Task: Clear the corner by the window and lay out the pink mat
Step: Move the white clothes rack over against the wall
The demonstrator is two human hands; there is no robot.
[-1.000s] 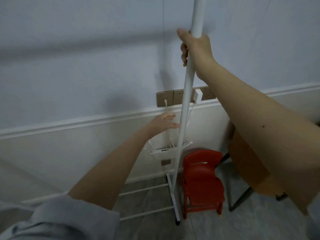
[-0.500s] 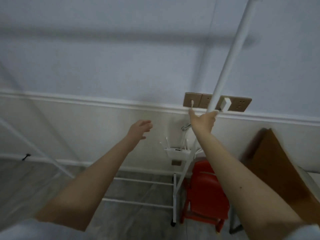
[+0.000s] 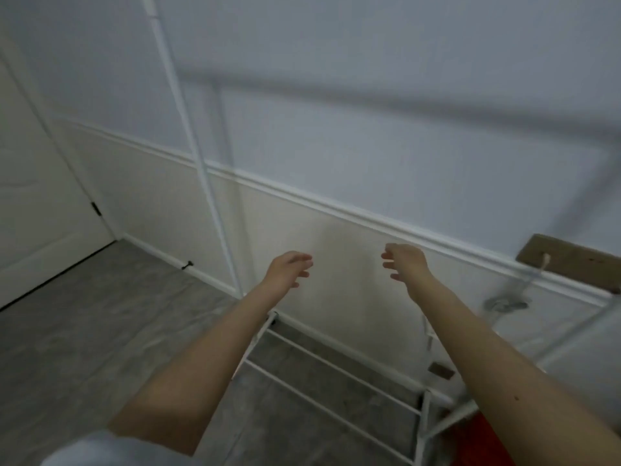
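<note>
A white clothes rack stands against the wall; its left upright pole [image 3: 198,156] rises out of the top of the view and its base rails [image 3: 322,375] lie low on the grey floor. My left hand [image 3: 289,269] hovers in the air in front of the wall with loosely curled fingers, holding nothing. My right hand [image 3: 405,265] hangs beside it the same way, apart from the rack. No pink mat is in view.
A brown socket strip [image 3: 571,258] with a white plug and a coiled cable [image 3: 504,302] sits on the wall at right. A red chair [image 3: 484,442] peeks in at the bottom right. A white door [image 3: 40,210] stands at left, grey floor [image 3: 84,331] before it.
My right hand has let go of the rack's right pole. The view has swung left, so the rack's left pole and the door now show; both hands hang free.
</note>
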